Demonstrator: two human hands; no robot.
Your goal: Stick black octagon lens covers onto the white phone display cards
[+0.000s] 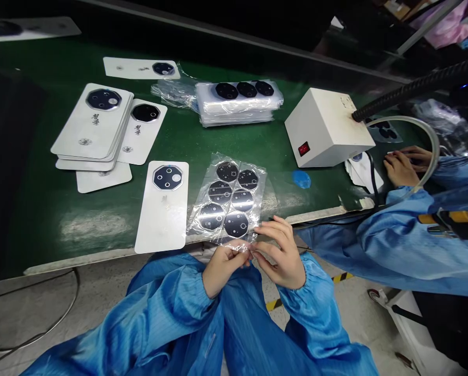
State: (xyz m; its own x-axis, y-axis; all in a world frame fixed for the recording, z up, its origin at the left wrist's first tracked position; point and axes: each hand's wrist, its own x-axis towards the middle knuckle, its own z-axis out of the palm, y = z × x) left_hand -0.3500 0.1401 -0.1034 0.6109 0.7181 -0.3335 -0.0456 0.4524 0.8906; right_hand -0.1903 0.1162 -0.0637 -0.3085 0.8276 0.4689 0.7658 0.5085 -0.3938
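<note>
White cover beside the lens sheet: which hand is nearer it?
Left. The left hand pinches the near edge of the sheet, just right of the cover; the right hand pinches the same edge farther right.

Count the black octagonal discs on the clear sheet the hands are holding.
6 on the clear sheet, in two columns: far pair, middle pair, near pair beside the left hand and right hand. None appears hidden.

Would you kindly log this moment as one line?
left hand: pinches film sheet at near edge | right hand: pinches same edge | film sheet: six dark discs, on green belt
</note>
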